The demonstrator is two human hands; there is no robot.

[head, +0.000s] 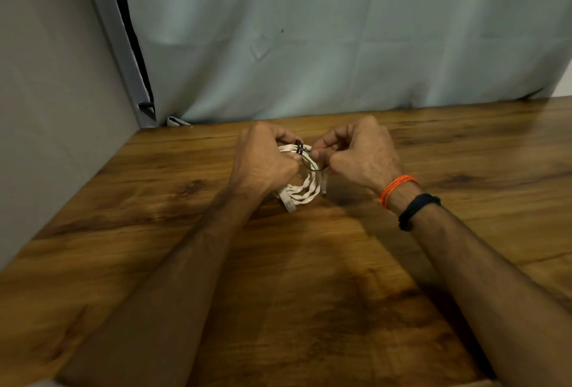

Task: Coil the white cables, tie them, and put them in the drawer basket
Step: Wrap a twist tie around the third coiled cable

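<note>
Both hands up over the wooden table (309,262). Left hand (263,160) curled tight around the coiled white cable (305,191), held just above the tabletop. Right hand (356,154) pinching the black tie (299,148) wrapped around the coil's top.

Brightness: dim, warm indoor light, colours muted.
Light source: outside the picture; it appears to fall from above and ahead, since the forearms throw shadows toward the viewer.
Shadows: soft, broad dark patches on the worktop (309,262) under and between the arms; a dark gap beside the curtain (340,46).
Glare: a faint sheen on the wood at far right.
Sharpness: soft throughout; the hands (266,160) and white cable (305,190) lack fine detail.
Distortion: wide-angle bending, with the worktop's edges and left wall slanting.
</note>
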